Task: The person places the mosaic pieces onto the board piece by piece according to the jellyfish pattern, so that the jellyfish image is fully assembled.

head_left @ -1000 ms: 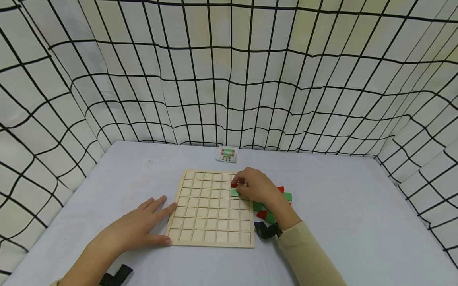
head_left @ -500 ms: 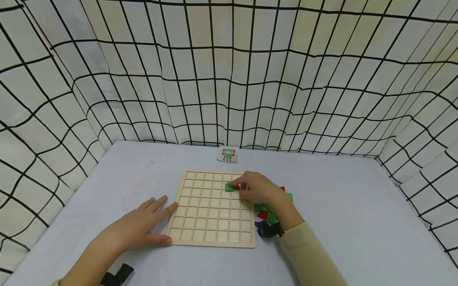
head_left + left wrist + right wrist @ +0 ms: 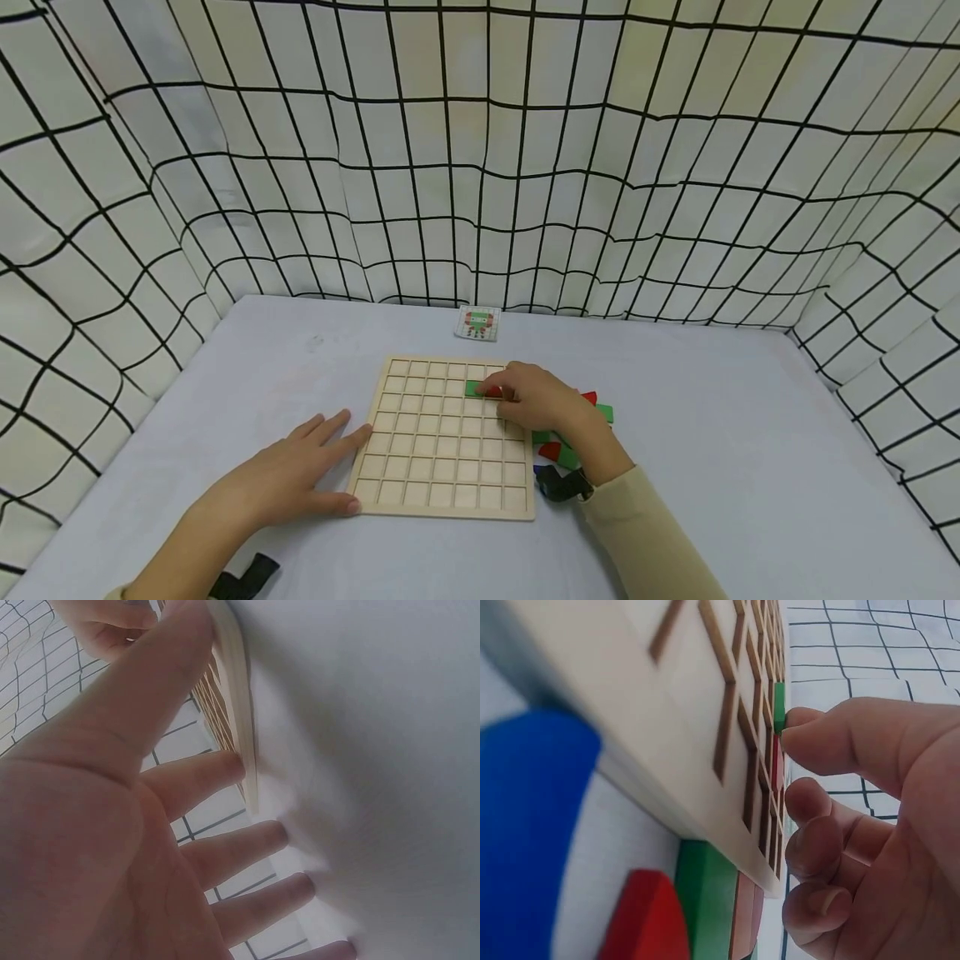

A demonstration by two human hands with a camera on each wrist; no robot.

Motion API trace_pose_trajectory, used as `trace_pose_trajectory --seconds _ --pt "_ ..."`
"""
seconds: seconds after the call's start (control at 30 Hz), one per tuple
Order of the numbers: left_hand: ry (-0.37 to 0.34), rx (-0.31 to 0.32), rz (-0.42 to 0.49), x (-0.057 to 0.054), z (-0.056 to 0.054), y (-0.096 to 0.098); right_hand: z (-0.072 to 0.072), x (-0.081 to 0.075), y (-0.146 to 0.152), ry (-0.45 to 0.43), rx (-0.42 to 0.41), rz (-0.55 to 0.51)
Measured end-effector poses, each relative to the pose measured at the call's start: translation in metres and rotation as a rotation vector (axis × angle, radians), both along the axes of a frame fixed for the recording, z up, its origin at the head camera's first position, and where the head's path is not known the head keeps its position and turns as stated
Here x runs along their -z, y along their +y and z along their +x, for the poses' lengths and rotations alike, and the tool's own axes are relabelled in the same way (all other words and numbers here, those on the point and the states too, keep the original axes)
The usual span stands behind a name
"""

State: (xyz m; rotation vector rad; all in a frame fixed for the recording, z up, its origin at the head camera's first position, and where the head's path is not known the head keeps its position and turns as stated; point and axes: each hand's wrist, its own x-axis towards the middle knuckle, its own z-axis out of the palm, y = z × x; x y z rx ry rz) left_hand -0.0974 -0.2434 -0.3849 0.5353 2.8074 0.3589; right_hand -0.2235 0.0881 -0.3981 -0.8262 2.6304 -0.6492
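Note:
A light wooden board [image 3: 420, 446] divided by raised strips into small square cells lies on the table. My left hand [image 3: 288, 475] is spread flat at its left side; thumb and index fingertip touch the rim. Over the upper right cells is my right hand [image 3: 538, 392], its index fingertip on a green tile [image 3: 471, 388] and the thumb apart from it. Beside that tile, under the index finger, lies a red piece [image 3: 493, 392], partly covered. The right wrist view shows the green tile [image 3: 779, 706] standing higher than the red one, with the remaining fingers curled.
Loose green pieces [image 3: 567, 457] and red pieces [image 3: 550, 451] lie right of the board, partly under my forearm. A blue piece [image 3: 525, 825] is close to the right wrist camera. Behind the board lies a small printed card [image 3: 477, 323]. Black netting over white sheeting encloses the table.
The green tile has shifted left and away from me, from below the red piece to its left side. My right index finger followed it. My left hand has stayed put.

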Motion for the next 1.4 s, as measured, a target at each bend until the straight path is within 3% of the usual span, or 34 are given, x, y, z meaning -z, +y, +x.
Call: trace_pose_trajectory --seconds 0.2,0.63,0.77,1.03,1.4 --pt "-0.008 -0.006 0.004 0.001 0.0 -0.001 0.001 -0.001 -0.002 0.01 0.003 0.042" --pt "-0.004 -0.003 0.002 0.001 -0.001 0.0 0.002 0.0 -0.003 -0.001 0.008 0.012" --pt "-0.007 -0.005 0.003 0.001 -0.001 0.001 -0.001 -0.002 0.004 -0.001 0.013 -0.044" --pt "-0.01 -0.01 -0.001 0.002 -0.001 0.001 -0.012 -0.013 0.036 -0.003 0.103 -0.136" --pt "-0.005 -0.004 0.009 0.002 -0.002 0.0 -0.018 -0.018 0.064 -0.12 0.237 -0.085"
